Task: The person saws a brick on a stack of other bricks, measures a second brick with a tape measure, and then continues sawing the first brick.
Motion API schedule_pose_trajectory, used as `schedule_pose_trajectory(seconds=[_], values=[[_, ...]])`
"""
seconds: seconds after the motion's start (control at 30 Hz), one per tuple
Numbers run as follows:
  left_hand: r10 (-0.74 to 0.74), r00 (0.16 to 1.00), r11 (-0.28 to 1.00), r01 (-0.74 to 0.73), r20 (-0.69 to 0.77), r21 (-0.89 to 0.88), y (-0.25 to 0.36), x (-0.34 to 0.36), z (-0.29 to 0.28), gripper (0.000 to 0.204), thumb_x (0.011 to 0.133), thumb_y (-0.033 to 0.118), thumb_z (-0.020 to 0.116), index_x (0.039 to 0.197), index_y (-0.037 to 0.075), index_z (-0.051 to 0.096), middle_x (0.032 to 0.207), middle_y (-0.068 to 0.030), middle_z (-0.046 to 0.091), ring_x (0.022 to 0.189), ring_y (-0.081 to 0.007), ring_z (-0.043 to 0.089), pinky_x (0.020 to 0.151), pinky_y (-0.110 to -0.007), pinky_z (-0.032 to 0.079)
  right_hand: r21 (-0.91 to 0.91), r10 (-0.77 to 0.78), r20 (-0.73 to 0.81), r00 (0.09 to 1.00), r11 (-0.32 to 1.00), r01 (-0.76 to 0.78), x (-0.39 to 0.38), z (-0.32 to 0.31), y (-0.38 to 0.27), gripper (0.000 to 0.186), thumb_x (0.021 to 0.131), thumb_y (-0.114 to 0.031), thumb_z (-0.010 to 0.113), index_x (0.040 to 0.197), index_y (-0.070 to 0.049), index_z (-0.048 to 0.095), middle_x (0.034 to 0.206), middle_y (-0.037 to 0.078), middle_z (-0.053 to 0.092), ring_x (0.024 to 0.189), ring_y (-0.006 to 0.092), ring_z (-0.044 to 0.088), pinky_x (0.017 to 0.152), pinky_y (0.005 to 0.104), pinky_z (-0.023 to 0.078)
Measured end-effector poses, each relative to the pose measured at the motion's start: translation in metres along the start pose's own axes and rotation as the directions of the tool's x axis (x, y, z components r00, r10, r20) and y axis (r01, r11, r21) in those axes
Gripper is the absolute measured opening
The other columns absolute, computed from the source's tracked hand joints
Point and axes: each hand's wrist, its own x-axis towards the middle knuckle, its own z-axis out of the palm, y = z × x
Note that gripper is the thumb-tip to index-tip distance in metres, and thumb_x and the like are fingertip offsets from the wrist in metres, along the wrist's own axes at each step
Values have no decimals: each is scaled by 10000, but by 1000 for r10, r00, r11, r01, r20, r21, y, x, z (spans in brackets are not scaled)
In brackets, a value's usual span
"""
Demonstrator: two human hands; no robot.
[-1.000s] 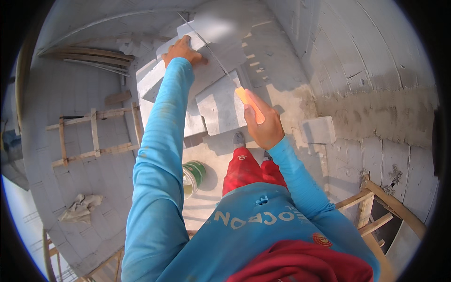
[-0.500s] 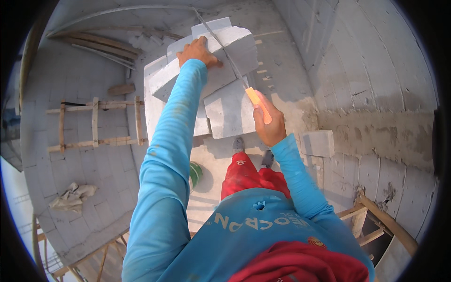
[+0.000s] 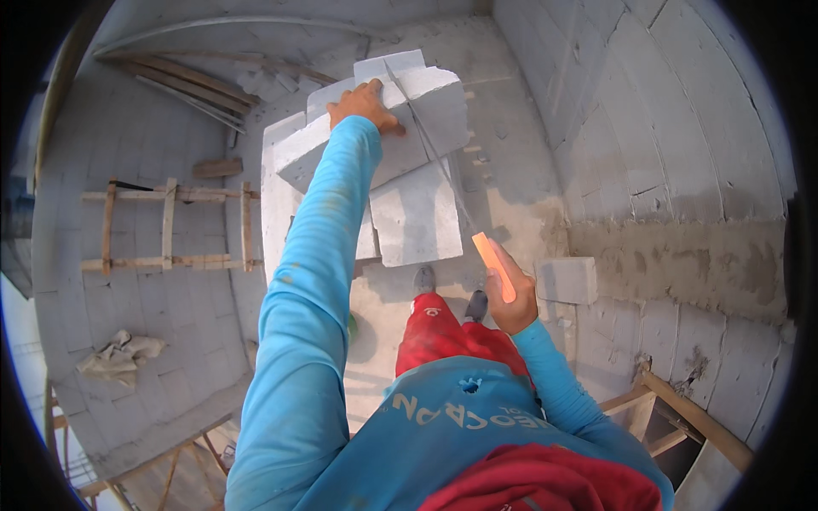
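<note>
A light grey concrete block [image 3: 443, 106] lies aslant on top of other pale blocks. My left hand [image 3: 362, 109] bears down on it, fingers spread over the upper edge and thumb against the near face. Wrapped round the orange handle [image 3: 496, 271] of a hand saw [image 3: 452, 189] is my right hand [image 3: 515, 300], low and to the right of the stack. The long thin blade runs up and left across the block, to the right of my left hand. How deep the blade sits in the block I cannot tell. Under it is a supporting block [image 3: 417, 217].
A single block [image 3: 568, 280] sits on the floor by the right wall. At left are a wooden ladder-like frame [image 3: 169, 226] and a crumpled cloth [image 3: 121, 356]. Boards [image 3: 192, 77] lie at the back left. Below my left forearm, a green bucket [image 3: 353, 328] is mostly hidden.
My right hand has drawn the saw down and right, toward me, so more blade shows between block and handle. My left hand stays on the block. The view has shifted slightly.
</note>
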Motion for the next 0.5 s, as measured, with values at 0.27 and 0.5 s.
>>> schedule_pose_trajectory(seconds=[0.27, 0.5], values=[[12, 999, 1000, -12, 40, -10, -6, 6, 3, 1073, 566, 450, 978, 1520, 234, 538, 1506, -63, 603, 1388, -294, 554, 1217, -576, 339, 51, 12, -22, 1000, 999, -10, 51, 17, -24, 463, 989, -104, 598, 1427, 43, 563, 1237, 292, 696, 1020, 410, 739, 877, 416, 581], [2, 998, 1000, -1, 70, -10, -13, 9, -5, 1091, 549, 449, 986, 1522, 246, 535, 1497, -55, 613, 1391, -293, 551, 1220, -565, 331, 56, 39, -2, 999, 998, -39, -35, -1, -27, 498, 976, -88, 603, 1455, 31, 542, 1296, 277, 685, 1079, 414, 731, 922, 433, 580]])
